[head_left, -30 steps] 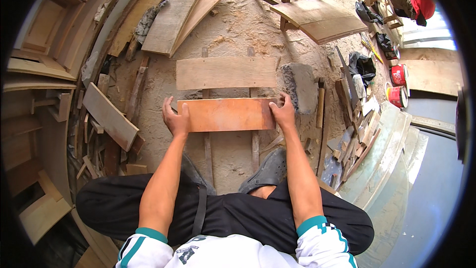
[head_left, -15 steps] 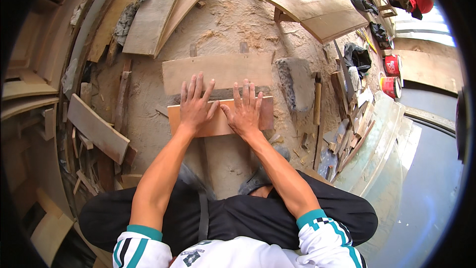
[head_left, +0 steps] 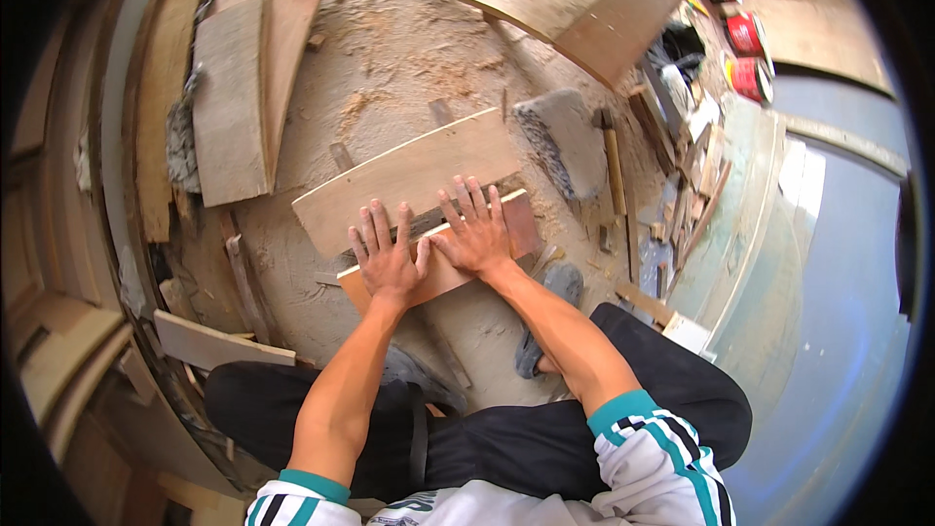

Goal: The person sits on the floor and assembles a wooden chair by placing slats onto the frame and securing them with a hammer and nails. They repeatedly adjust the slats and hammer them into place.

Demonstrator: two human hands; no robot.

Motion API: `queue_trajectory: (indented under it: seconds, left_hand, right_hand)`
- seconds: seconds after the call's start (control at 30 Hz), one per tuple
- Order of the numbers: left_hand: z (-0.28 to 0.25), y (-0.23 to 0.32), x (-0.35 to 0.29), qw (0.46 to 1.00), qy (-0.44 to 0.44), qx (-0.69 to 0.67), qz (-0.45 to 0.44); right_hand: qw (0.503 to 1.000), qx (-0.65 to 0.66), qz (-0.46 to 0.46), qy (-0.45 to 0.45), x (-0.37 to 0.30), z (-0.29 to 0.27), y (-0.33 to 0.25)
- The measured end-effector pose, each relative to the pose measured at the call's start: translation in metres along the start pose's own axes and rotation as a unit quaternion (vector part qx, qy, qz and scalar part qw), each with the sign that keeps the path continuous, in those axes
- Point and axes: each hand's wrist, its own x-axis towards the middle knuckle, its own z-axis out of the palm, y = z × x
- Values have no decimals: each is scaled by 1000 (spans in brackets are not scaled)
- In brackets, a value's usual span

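My left hand [head_left: 390,263] lies with spread fingers on a reddish-brown wooden board [head_left: 523,222]. Beside it, my right hand [head_left: 477,237] rests flat on the same board, thumbs close together. The fingertips of both hands reach past the board's far edge, over a dark narrow gap. Just beyond lies a wider, pale plywood board [head_left: 404,173], roughly parallel to the first. Ends of two wood strips, a left strip [head_left: 341,156] and a right strip [head_left: 441,112], stick out behind the pale board. My palms hide part of the near board.
A worn grey stone block [head_left: 565,141] lies to the right, beside a wooden-handled tool [head_left: 614,170] resembling a hammer. Curved panels stand far left [head_left: 231,102] and far right [head_left: 584,0]. Wood scraps [head_left: 696,185] and red cans [head_left: 748,78] sit at right. Sawdust covers the ground.
The view has turned, so the boards and surroundings now appear tilted, with the boards' right ends farther away. Both hands stay flat on the near board.
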Motion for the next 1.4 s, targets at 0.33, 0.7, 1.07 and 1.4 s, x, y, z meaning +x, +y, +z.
queue_trajectory:
  seconds: [0.33, 0.7, 1.07, 1.4]
  left_hand:
    - [6, 0, 4, 999, 3, 30, 9]
    - [2, 6, 2, 999, 1, 35, 5]
    - [-1, 2, 3, 995, 76, 54, 18]
    - [-4, 7, -12, 986, 146, 71, 22]
  right_hand:
    - [999, 27, 35, -8, 4, -7, -1]
    - [998, 60, 20, 7, 0, -13, 4]
    - [994, 89, -46, 45, 7, 3, 8]
    - [994, 32, -89, 58, -5, 15, 7]
